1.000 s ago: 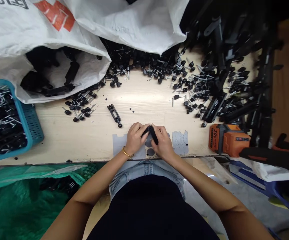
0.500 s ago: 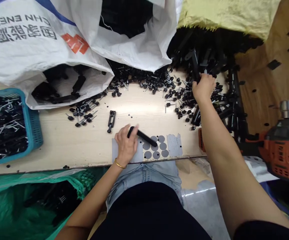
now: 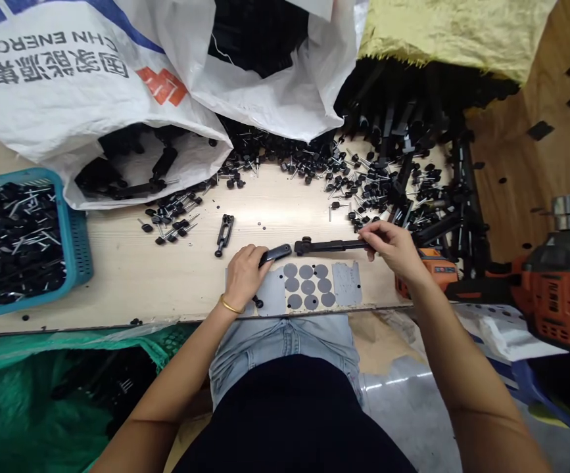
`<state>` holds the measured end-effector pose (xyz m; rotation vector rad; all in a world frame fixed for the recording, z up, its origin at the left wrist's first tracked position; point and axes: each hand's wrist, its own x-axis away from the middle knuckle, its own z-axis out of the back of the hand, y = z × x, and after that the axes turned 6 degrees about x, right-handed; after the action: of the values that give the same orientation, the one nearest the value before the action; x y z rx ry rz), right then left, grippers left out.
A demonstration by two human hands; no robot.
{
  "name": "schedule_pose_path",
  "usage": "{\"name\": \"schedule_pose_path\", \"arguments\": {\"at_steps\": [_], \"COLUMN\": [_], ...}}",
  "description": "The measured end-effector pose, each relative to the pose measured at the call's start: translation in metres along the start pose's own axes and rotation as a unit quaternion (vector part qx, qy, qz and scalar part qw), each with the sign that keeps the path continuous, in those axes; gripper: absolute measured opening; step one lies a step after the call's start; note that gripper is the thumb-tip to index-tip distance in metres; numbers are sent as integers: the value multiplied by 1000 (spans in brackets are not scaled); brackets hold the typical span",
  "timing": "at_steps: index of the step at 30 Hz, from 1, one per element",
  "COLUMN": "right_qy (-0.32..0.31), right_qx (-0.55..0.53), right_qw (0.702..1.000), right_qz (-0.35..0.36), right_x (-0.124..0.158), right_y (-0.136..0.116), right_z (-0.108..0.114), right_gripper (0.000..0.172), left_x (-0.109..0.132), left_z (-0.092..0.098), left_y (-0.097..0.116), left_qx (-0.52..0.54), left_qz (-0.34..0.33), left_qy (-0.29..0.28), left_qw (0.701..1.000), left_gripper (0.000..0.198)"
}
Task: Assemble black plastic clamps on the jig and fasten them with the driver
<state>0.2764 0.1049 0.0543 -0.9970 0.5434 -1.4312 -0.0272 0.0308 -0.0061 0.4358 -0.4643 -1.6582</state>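
Note:
My left hand [image 3: 246, 272] is closed around a short black bar [image 3: 277, 253], whose rounded end with a hole points right. Below that hand a small black ball end [image 3: 258, 302] shows over the grey pad; whether it belongs to the bar is hidden. Between the fingertips of my right hand [image 3: 388, 244] is a long black arm [image 3: 331, 246] with a knob at its left end, held level just right of the bar. The two parts are close, with a narrow gap. A small black slotted piece [image 3: 224, 235] lies on the table to the left.
Loose black thumb screws [image 3: 309, 164] lie scattered along the back. White sacks [image 3: 275, 98] and a yellow sack [image 3: 452, 33] hold black parts. A blue basket [image 3: 75, 243] of screws stands left, a green sack [image 3: 68, 348] below. An orange power tool [image 3: 555, 295] is at right.
My right hand has come back from the pile at the far right, bringing the long black arm toward the middle. My left hand has turned the bar, and its far end now points slightly upward.

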Motion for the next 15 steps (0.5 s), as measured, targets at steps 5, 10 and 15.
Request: {"name": "schedule_pose_path", "arguments": {"at_steps": [5, 10, 15], "right_qy": [-11, 69, -38], "right_qx": [95, 291, 429], "right_qw": [993, 954, 899], "right_qz": [-71, 14, -80], "right_x": [-47, -60, -14], "right_y": [-24, -61, -53], "right_z": [-17, -46, -65], "right_gripper": [40, 50, 44], "left_x": [4, 2, 3], "left_z": [2, 5, 10], "left_y": [8, 11, 3], "left_qx": [-31, -43, 30], "left_qz": [65, 82, 126], "left_qy": [-38, -60, -32], "left_qw": [997, 994, 991], "left_gripper": [20, 20, 20]}}
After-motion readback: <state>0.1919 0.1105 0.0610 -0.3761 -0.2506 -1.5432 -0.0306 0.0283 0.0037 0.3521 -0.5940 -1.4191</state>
